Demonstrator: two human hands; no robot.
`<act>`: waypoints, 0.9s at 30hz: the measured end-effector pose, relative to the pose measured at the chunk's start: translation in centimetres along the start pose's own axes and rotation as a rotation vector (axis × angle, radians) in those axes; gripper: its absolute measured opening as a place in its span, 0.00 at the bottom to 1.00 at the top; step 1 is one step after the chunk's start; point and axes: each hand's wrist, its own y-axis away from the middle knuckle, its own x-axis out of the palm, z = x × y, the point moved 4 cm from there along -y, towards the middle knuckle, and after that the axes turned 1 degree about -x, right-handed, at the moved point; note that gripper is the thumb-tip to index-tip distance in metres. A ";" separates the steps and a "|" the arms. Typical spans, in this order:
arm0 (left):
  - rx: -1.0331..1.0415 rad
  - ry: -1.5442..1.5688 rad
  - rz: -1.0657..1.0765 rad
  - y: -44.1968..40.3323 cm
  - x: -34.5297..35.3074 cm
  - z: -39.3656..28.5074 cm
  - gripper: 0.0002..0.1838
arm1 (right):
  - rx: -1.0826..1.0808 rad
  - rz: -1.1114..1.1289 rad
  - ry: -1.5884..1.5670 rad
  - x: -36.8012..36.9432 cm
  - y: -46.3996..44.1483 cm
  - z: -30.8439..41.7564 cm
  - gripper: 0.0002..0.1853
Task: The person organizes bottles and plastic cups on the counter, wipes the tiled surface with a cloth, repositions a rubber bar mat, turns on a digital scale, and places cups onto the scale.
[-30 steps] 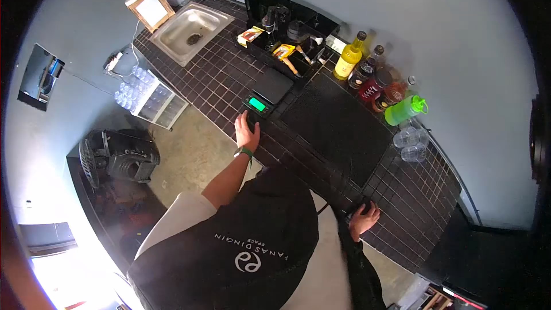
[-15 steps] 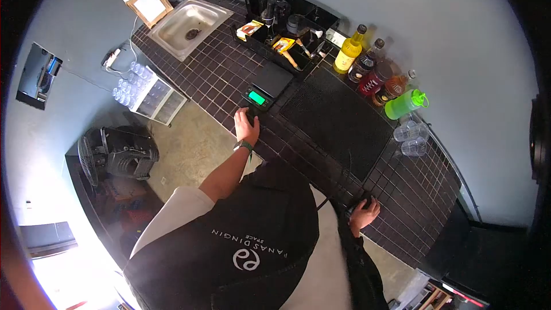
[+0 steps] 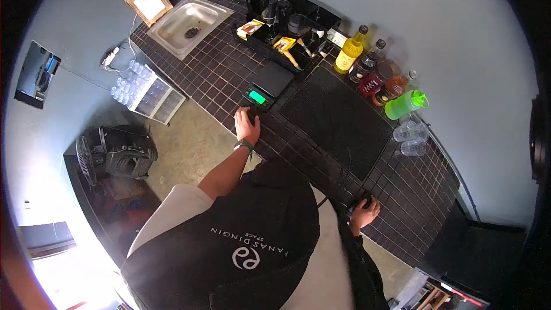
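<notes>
My left hand, with a watch on its wrist, rests at the front edge of the black-tiled counter, its fingers spread. Just beyond its fingertips stands a black digital scale whose display glows green. Near the right end of the same edge lies my right hand, thumb and fingers apart. Something dark sits by its fingers, too dim to make out. A black mat covers the counter between and beyond both hands.
A black organizer with packets and brushes stands at the back, right of a steel sink. Along the wall are a yellow bottle, several darker bottles, a green squeeze bottle and clear cups.
The view has shifted very slightly. Both hands stay in the same places, and nothing on the counter has visibly moved.
</notes>
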 end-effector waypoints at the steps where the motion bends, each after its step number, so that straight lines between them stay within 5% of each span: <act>1: 0.004 -0.001 -0.004 0.0 0.0 0.0 0.25 | 0.006 0.001 0.000 0.0 0.0 0.0 0.18; 27: -0.011 0.036 0.016 0.0 -0.4 0.0 0.23 | 0.053 -0.006 0.047 0.3 -0.2 0.0 0.17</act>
